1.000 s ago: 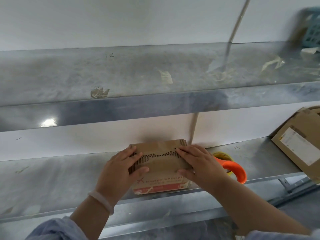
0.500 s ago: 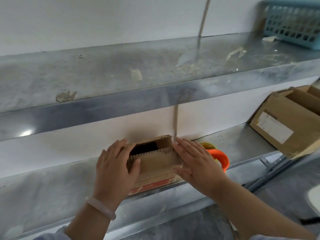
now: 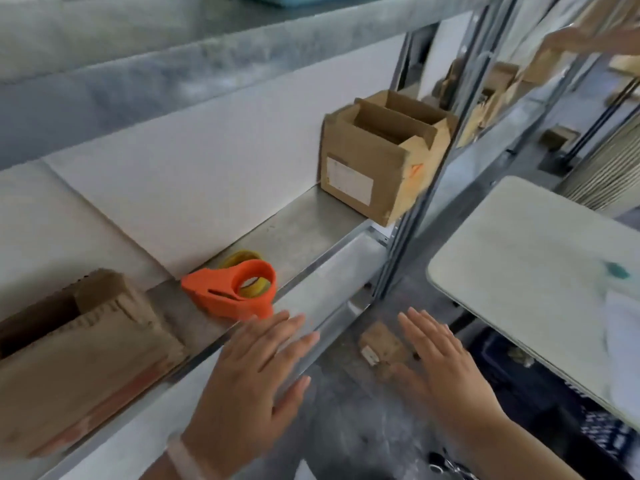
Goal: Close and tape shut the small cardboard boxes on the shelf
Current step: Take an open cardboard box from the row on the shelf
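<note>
The left hand and right hand hover nearest, palms down, fingers straight and spread, holding nothing. The left hand, with a pale wristband, reaches its fingertips to the front rail of the shelf. The right hand hangs over the floor, above a cardboard scrap lying down there. Neither hand touches a box or the tape.

At the left of the shelf sits the near box, its top gaping and one flap standing up, with no tape visible across it. Near it on the right lies the orange dispenser with a yellow roll in it, close to the left fingertips. Well apart, at the shelf's right end, stands the far box, with its flaps raised, its inside showing and a white label facing out. A pale table stands off to the right. The view is blurred throughout.

With both boxes open and untaped, the task looks barely begun. The step in hand seems to be an empty-handed reach, but whether it aims at the dispenser or the far box I cannot tell. Either way, the next move calls for folding one box's flaps flat and pinning them with one hand. The other hand then takes the dispenser by its loop and draws tape along the seam. Loose flaps will likely spring back up if not held.
</note>
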### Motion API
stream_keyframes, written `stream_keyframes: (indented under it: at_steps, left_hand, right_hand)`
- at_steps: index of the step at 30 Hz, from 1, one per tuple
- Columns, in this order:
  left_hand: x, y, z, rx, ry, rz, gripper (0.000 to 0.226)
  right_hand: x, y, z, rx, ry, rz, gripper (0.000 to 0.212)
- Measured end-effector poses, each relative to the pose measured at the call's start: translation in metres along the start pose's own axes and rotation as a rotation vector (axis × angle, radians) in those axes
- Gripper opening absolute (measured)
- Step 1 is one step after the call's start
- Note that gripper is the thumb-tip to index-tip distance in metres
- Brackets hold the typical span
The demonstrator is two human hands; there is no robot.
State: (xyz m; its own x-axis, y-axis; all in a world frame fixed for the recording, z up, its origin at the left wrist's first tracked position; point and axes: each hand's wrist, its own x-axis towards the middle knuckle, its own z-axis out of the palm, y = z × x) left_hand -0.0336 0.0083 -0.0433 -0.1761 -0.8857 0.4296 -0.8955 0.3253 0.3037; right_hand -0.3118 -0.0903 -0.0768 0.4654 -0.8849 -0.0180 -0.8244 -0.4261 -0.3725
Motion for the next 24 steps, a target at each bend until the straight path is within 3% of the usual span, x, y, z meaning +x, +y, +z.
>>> stream_keyframes:
  at_steps: [8,12,17,21,24]
  left_hand:
    - [0.043,0.044,0.143,-0.15,-0.241,-0.08,0.046]
    - [0.043,0.038,0.22,-0.199,-0.349,-0.132,0.049]
    - [0.045,-0.003,0.332,-0.192,-0.461,-0.175,0.05]
    - [0.038,-0.043,0.436,-0.293,-0.428,-0.244,0.048]
    - [0.025,-0.075,0.514,-0.289,-0.447,-0.202,0.049]
  right_hand:
    - [-0.042,0.12,0.001,-0.036,-0.107,0.167,0.076]
    - [-0.036,0.163,0.037,0.01,-0.235,0.231,0.074]
    - [-0.007,0.219,0.143,0.016,-0.288,0.244,0.07]
    - [0.022,0.26,0.256,-0.058,-0.396,0.199,0.074]
    - [0.046,0.28,0.323,-0.015,-0.363,0.309,0.065]
